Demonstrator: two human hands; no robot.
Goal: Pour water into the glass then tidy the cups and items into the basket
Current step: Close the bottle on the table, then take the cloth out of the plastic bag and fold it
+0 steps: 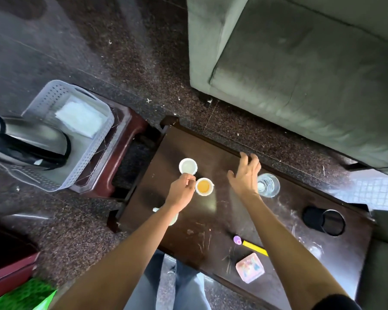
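Note:
On the dark wooden table [222, 220] stand an empty white cup [188, 166], a white cup of orange drink [203, 186] and a clear glass [269, 185] holding water. My left hand [181, 191] has its fingers curled between the two cups and pinches the near rim of the empty white cup. My right hand [244, 175] hovers with fingers spread just left of the glass, holding nothing. The grey perforated basket [92, 153] sits on a low red-brown stool to the left, with a steel kettle [34, 139] and a white cloth [78, 117] inside.
A black cup [323, 221] lies on its side at the table's right. A yellow pen with a purple cap [254, 247] and a pink box [250, 267] lie near the front edge. A pale object [174, 219] shows under my left forearm. A grey sofa [300, 74] stands beyond the table.

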